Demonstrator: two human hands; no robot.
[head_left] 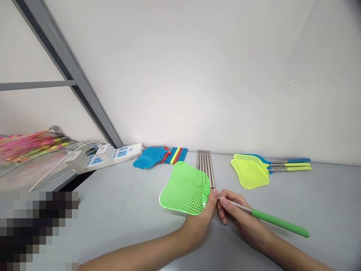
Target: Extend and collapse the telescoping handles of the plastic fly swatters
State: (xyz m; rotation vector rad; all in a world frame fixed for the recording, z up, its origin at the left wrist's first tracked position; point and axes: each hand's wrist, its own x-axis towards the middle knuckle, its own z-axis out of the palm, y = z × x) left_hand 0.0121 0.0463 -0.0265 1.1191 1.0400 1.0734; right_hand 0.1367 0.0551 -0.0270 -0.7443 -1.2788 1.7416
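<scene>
A green mesh swatter head (186,190) is tilted over the grey table, its neck pinched by my left hand (201,224). My right hand (242,216) is closed around a silver metal rod (239,206) that ends in a long green handle (282,223), pointing to the lower right. The fingertips of both hands nearly meet where the rod and the swatter's neck come together; the exact joint is hidden by the fingers. Just beyond the hands lie several silver metal tubes (205,163), side by side.
Blue swatter heads (150,157) and coloured handles (176,155) lie by the wall. At right are yellow (249,171) and blue swatters with handles. A white power strip (126,152), plugs, cables and colourful bagged items (31,146) sit at left beside a grey metal frame (70,67).
</scene>
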